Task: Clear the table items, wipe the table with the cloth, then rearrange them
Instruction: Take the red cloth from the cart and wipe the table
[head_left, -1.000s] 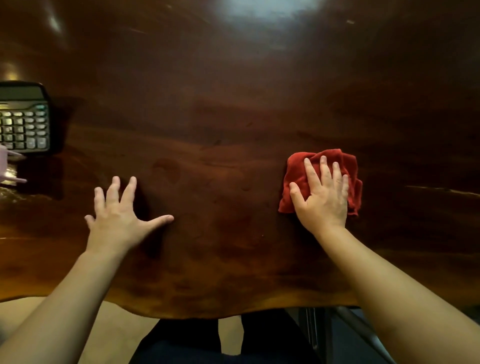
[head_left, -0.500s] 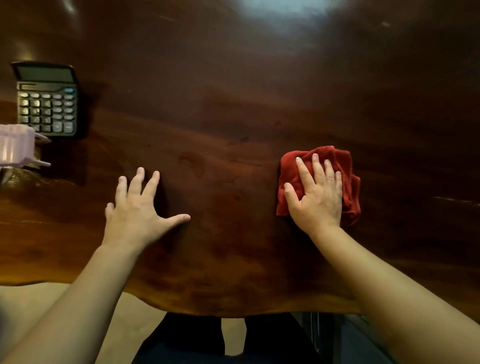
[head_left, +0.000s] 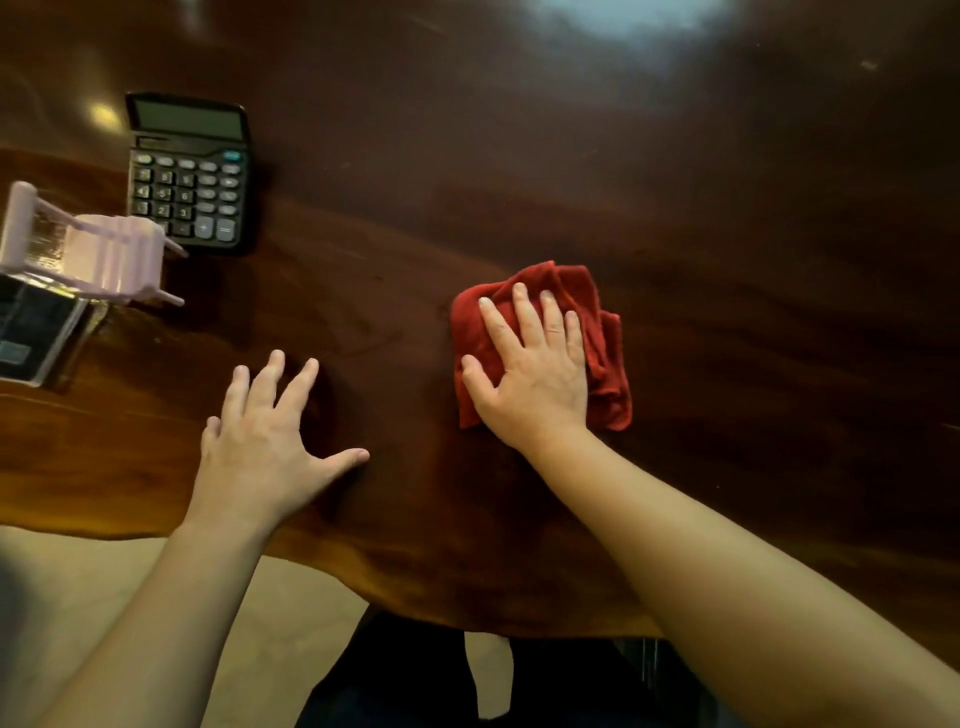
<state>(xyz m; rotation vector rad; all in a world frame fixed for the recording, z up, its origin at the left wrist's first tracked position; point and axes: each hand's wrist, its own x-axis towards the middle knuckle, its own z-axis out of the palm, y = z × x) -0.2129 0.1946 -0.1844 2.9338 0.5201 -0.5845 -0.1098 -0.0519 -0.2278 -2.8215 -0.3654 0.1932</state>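
Observation:
A crumpled red cloth (head_left: 605, 338) lies on the dark polished wooden table (head_left: 597, 197), right of the middle. My right hand (head_left: 530, 371) presses flat on the cloth with its fingers spread over it. My left hand (head_left: 265, 447) rests flat on the bare wood near the front edge, fingers apart and holding nothing. At the left sit a black calculator (head_left: 189, 174), a small pink toy chair (head_left: 88, 249) lying on its side, and a dark flat box (head_left: 36, 332) partly under the chair.
The table's wavy front edge (head_left: 415, 592) runs across the lower part of the view, with beige floor and my dark-clothed legs (head_left: 405, 675) below it. Light glare reflects off the far wood.
The view has swung left, bringing the calculator, the pink chair and the dark box further into sight. My right hand and the cloth have slid left, closer to my left hand.

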